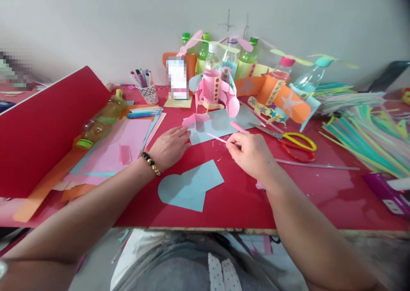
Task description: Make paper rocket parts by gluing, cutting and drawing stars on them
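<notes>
Right hand (248,152) pinches a thin pink paper strip (217,138), its free end over the blue sheet (218,124); left hand (169,148) lies flat and empty, fingertips on that sheet's edge; risk: strip may crease or tear if tugged; scissors (288,144) lie just beside the right hand, liable to snag it

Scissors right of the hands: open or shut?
Shut: the scissors lie flat on the red table, blades together, handles side by side.

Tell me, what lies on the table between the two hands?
In the head view, only bare red table lies between the left hand and the right hand. The thin pink strip pinched by the right hand points across that gap.
</notes>
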Motion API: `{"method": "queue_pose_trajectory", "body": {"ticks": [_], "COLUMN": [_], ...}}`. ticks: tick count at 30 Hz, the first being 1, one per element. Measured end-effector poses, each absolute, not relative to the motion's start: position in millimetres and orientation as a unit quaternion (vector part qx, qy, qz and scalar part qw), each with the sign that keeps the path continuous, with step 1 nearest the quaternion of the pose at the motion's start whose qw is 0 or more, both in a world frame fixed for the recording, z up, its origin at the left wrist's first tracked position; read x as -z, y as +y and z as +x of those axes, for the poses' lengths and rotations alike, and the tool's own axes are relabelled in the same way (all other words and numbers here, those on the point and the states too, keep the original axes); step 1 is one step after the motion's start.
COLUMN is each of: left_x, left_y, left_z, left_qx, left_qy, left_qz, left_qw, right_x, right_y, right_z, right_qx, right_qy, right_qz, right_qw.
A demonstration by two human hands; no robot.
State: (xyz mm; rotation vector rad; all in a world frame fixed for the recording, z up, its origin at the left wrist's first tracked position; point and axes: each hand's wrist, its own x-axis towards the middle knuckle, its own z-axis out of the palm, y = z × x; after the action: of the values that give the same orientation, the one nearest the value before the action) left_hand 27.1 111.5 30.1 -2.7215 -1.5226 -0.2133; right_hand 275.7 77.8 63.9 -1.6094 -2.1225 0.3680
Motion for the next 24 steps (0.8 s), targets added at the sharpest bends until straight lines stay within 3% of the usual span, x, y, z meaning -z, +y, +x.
{"method": "queue_pose_trajectory", "body": {"ticks": [6,11,16,24], "left_x": [-56.1,-26.5,-4.9,-17.6], "left_y": [54.2,25.9,40.2,51.2], "left_z": [57.1,71.2,61.9,54.0], "left_qx": [0.078,0.046,0.053,0.134], "left_qy": [-0.435,-0.331,-0.342,-0.374], "left_qz": [-0.896,-0.941,-0.936,-0.916], "left_qw": [-0.036,-0.049,-0.07,-0.059], "right_x": [-66.7,-63.1,-59.9,-47.9], "right_y": [74.7,76.7,75.9,71.1], "right_z": [272.1,272.7,270.7,258.2], "right_qx": [-0.101,-0.088,-0.079,-0.01], "right_qy": [-0.795,-0.798,-0.803,-0.813], "right_qz": [-0.579,-0.581,-0.582,-0.581], "right_qw": [0.148,0.133,0.106,0.033]}}
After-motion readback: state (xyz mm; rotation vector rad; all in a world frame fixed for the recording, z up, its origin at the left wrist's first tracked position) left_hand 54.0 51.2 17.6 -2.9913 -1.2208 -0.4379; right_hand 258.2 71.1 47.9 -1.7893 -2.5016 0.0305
